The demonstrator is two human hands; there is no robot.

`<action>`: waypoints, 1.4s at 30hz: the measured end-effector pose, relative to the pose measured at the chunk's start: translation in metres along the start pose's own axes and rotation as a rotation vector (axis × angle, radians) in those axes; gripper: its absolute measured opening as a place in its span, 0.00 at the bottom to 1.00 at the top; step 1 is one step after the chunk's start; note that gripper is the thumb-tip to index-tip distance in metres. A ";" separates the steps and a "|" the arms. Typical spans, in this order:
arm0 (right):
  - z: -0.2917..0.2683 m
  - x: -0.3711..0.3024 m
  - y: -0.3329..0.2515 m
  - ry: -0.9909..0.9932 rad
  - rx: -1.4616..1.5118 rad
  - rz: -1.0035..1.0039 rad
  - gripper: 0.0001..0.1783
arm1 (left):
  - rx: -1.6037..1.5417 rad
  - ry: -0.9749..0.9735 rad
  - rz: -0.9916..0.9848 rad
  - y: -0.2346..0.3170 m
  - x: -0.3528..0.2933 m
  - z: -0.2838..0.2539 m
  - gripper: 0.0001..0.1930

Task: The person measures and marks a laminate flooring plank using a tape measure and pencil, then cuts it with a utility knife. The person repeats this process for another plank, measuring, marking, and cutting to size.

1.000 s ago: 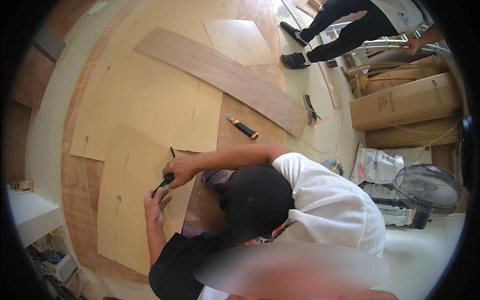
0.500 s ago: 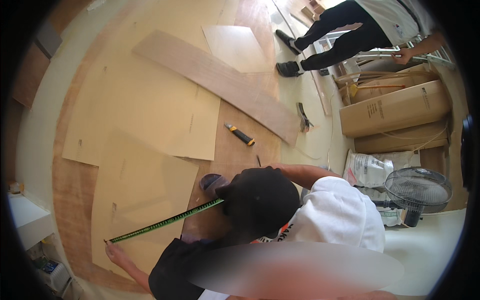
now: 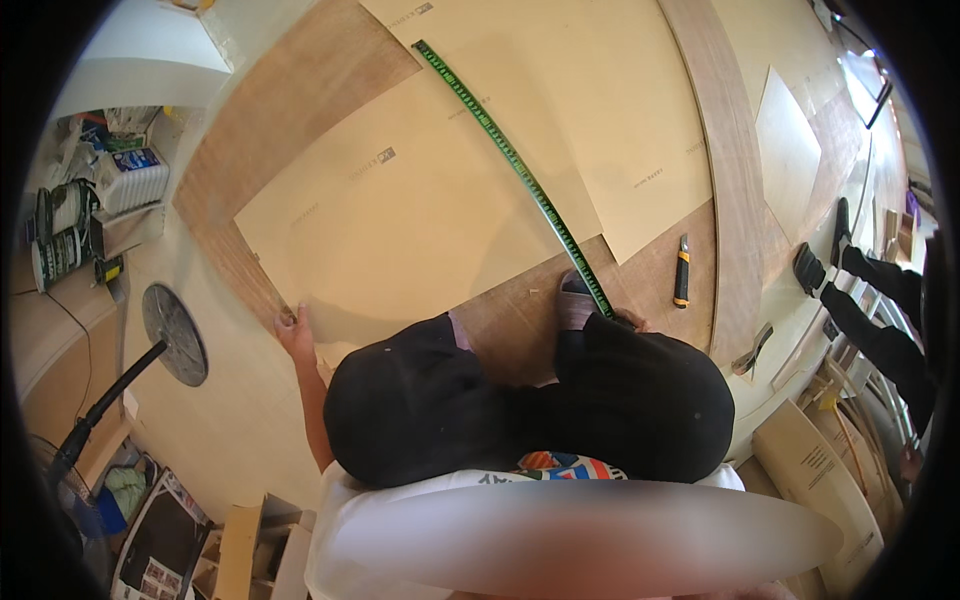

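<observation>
My left hand (image 3: 293, 330) is at the left edge of a tan board (image 3: 380, 240), thumb and fingers closed at its rim. A green tape measure (image 3: 510, 155) stretches diagonally across this board and its neighbour. Its far tip lies loose on the upper board. Beside my right knee, my right hand (image 3: 632, 320) is closed at the near end of the tape; the knee partly hides that hand and the tape's case. My black-trousered knees cover the near edge of the work area.
A yellow-and-black utility knife (image 3: 682, 272) lies on reddish plywood (image 3: 655, 255) to the right. Beyond it runs a long plank (image 3: 725, 130). Cardboard boxes (image 3: 805, 455) and another person's legs (image 3: 870, 300) are at the right. A fan (image 3: 75, 520) and its round base (image 3: 175, 335) stand left.
The view has swung round toward the left. My left hand has let go of the tape's tip and moved to the board's edge. The tape stays extended.
</observation>
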State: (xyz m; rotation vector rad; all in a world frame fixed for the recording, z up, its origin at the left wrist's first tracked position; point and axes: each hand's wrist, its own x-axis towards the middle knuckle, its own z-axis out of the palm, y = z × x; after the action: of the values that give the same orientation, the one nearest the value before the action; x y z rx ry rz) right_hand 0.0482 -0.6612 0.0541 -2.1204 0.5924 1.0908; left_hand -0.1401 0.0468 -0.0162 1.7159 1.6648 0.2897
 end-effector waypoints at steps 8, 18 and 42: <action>0.011 -0.003 -0.032 -0.014 0.060 -0.053 0.31 | 0.123 -0.303 -0.058 -0.007 -0.076 0.002 0.22; -0.007 -0.002 -0.048 0.450 -0.410 -0.232 0.34 | -0.616 -0.374 -0.497 -0.061 -0.062 0.007 0.21; -0.035 0.037 -0.072 0.449 -0.404 -0.355 0.32 | -0.346 -0.259 -0.112 -0.068 -0.069 0.021 0.19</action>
State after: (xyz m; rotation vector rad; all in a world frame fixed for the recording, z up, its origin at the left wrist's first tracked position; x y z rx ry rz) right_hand 0.1337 -0.6415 0.0635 -2.7215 0.1783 0.5676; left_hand -0.1897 -0.0312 -0.0519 1.3376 1.4205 0.2724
